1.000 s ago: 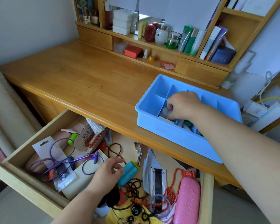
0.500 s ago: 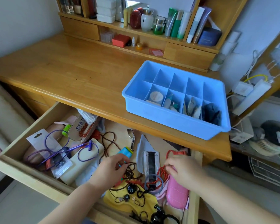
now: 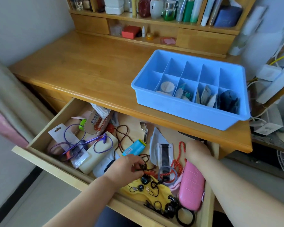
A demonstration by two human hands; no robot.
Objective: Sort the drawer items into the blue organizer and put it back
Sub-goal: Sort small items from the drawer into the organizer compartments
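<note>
The blue organizer (image 3: 185, 110) stands on the desk's right front, with small items in its near compartments. Below it the open drawer (image 3: 44, 161) is full of clutter: purple cables (image 3: 88, 141), a cream box (image 3: 97, 154), a teal tube (image 3: 134, 147), a packaged watch strap (image 3: 165, 153), red beads (image 3: 179, 163) and a pink case (image 3: 191, 185). My left hand (image 3: 126, 167) pinches a tangle of dark bead strings (image 3: 146, 166) in the drawer's middle. My right hand (image 3: 197, 150) reaches into the drawer's back right corner under the desk edge; its fingers are hidden.
A yellow cloth (image 3: 147, 190) with black hair ties (image 3: 185, 215) lies at the drawer's front. Bottles, books and a red box (image 3: 131, 31) fill the shelf unit at the desk's back. White power adapters and cables (image 3: 269, 74) crowd the right side.
My right hand left the blue organizer, came down to the drawer and now reaches into its back right corner. My left hand moved from the teal tube to the dark bead strings.
</note>
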